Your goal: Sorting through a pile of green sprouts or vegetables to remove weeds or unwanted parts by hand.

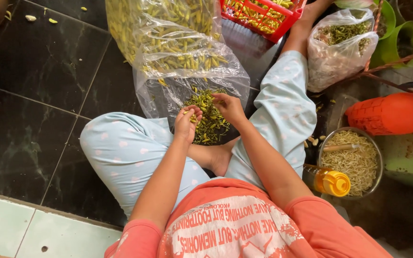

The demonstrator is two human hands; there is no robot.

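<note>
Sitting cross-legged on the floor, the person had two clear bags — left hand fingers pinched one small green chili, right hand curled over the pile.

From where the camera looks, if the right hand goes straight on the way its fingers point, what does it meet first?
The right hand points toward the left hand, so it likely meets that hand's fingers and the small chilies between them; depth is unclear.
</note>
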